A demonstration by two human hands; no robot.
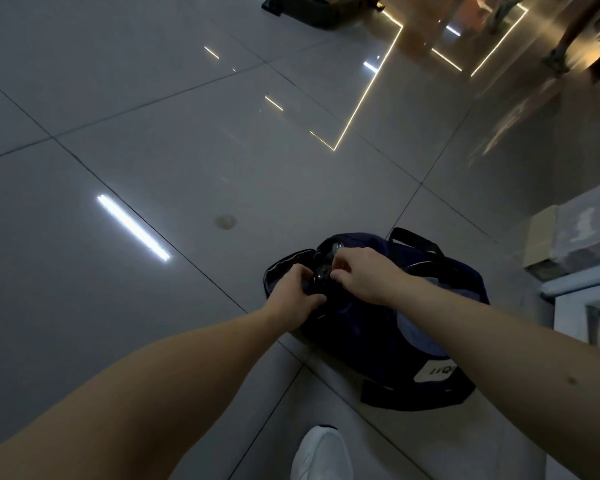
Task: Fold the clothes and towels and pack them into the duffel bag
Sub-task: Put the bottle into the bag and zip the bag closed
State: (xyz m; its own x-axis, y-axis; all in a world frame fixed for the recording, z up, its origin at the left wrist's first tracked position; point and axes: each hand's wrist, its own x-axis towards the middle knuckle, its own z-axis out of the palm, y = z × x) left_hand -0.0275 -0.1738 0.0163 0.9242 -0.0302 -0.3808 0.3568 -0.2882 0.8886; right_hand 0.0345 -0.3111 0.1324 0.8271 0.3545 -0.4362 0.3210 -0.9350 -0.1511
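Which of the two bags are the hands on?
The navy duffel bag near the white shoe; left hand and right hand grip its far end. The other bag lies far off.

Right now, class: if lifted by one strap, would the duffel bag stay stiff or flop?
Probably floppy: the duffel bag slumps and creases where the left hand and right hand grip one end. Pushed, it would likely slide, since the tiled floor looks glossy. Its weight cannot be judged; the contents are hidden.
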